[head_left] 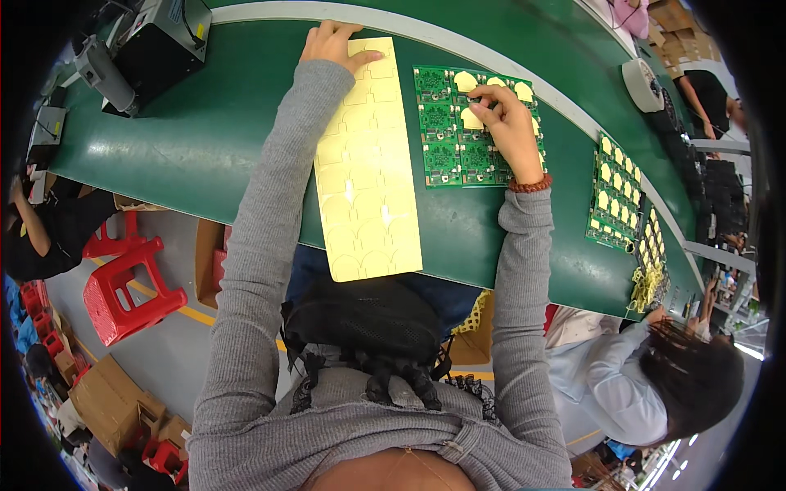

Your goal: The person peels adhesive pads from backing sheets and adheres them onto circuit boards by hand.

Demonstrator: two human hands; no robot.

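Observation:
A long yellow sheet of die-cut stickers (366,155) lies on the green bench and reaches past its near edge. My left hand (332,45) grips its far end, thumb on top. Right of the sheet lies a green circuit board panel (442,154), made of several small boards. Yellow stickers (465,82) cover parts of its far row. Over the panel's middle, my right hand (512,127) has thumb and index finger closed at a rounded yellow sticker (472,120). That hand hides part of the panel's right side.
More circuit board panels with yellow stickers (616,192) lie to the right, beside a heap of yellow scraps (647,286). A black machine (160,53) stands at the far left. A co-worker (639,376) sits on my right. A red stool (131,290) stands on the left floor.

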